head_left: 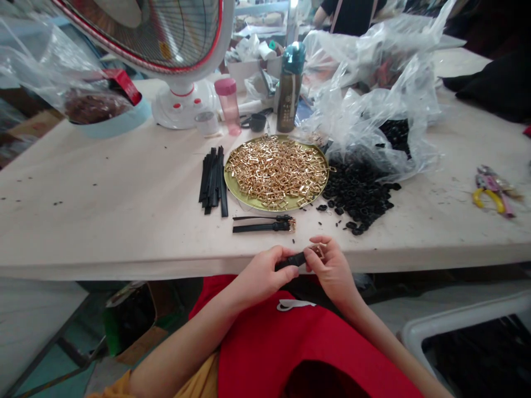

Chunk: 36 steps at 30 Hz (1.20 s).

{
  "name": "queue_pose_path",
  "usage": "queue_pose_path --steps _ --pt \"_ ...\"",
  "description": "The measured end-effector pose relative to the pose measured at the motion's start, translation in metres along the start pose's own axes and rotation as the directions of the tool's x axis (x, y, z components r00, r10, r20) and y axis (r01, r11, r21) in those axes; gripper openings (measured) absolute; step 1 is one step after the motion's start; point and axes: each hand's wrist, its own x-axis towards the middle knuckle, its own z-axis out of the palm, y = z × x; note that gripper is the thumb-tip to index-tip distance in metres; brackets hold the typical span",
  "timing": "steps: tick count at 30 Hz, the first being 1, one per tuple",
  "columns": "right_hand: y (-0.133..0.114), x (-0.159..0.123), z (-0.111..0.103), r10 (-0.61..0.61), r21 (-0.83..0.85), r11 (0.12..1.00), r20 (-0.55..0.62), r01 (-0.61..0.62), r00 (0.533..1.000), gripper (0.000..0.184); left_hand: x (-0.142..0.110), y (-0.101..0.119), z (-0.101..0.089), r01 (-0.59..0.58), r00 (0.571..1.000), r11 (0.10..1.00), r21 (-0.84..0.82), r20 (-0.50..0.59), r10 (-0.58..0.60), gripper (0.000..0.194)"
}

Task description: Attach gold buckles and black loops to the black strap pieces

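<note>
My left hand and my right hand meet just below the table's front edge, over my red lap. Both pinch one short black strap; the left grips its body. My right fingers close on a small gold buckle at its end. Two finished black straps with gold buckles lie on the table just beyond my hands. Behind them sits a round gold tray heaped with gold buckles. A bundle of plain black straps lies left of the tray. A pile of small black loops spreads right of it.
A crumpled clear plastic bag covers the far right. A white and red desk fan, a pink bottle and a dark bottle stand at the back. Yellow-handled pliers lie far right. Another person's dark torso is across the table.
</note>
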Motion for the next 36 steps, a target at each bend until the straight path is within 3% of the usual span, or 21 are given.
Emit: queue_pose_path --steps 4,7,10,12,15,19,21,24,27,31,36 --pt "0.003 -0.003 -0.005 0.137 0.031 0.988 0.233 -0.148 0.963 0.028 -0.005 0.002 0.0 0.07 0.995 0.984 -0.165 0.088 -0.056 0.032" --pt "0.005 -0.006 -0.008 0.171 0.017 0.983 0.274 -0.182 0.946 0.026 -0.006 0.0 0.001 0.109 0.989 0.963 -0.247 0.122 -0.081 0.035" --pt "0.002 -0.009 -0.011 0.051 -0.18 0.984 0.212 -0.012 0.976 0.019 -0.006 -0.004 0.002 0.124 0.986 0.945 -0.303 0.143 -0.083 0.037" --pt "-0.001 -0.009 -0.013 -0.079 -0.337 0.928 0.231 0.156 0.97 0.012 -0.005 -0.007 0.001 0.116 0.986 0.962 -0.246 0.145 -0.082 0.036" --pt "-0.005 -0.008 -0.018 -0.181 -0.454 0.821 0.367 0.346 0.912 0.011 -0.004 -0.008 0.001 0.065 0.989 0.998 0.003 0.136 -0.065 0.032" --pt "-0.004 -0.007 -0.023 -0.185 -0.475 0.76 0.497 0.444 0.848 0.011 0.0 -0.009 0.003 -0.032 0.984 0.973 0.231 0.178 -0.01 0.03" --pt "0.001 -0.008 -0.025 -0.149 -0.47 0.788 0.482 0.398 0.864 0.011 0.003 -0.011 0.004 -0.047 0.979 0.971 0.233 0.205 -0.002 0.031" --pt "0.012 -0.009 -0.024 -0.071 -0.428 0.874 0.358 0.231 0.931 0.014 0.006 -0.015 0.0 -0.003 0.976 0.986 0.166 0.215 -0.034 0.037" --pt "0.022 -0.01 -0.021 -0.016 -0.367 0.923 0.259 0.114 0.966 0.016 0.009 -0.018 -0.007 0.033 0.977 0.994 0.1 0.207 -0.053 0.037" --pt "0.026 -0.009 -0.016 -0.02 -0.355 0.93 0.196 0.09 0.98 0.018 0.013 -0.018 -0.007 0.127 0.971 0.992 0.017 0.202 -0.128 0.028" --pt "0.025 -0.007 -0.014 -0.066 -0.413 0.902 0.151 0.124 0.986 0.017 0.019 -0.023 0.006 0.17 0.982 0.985 0.009 0.083 -0.171 0.024"
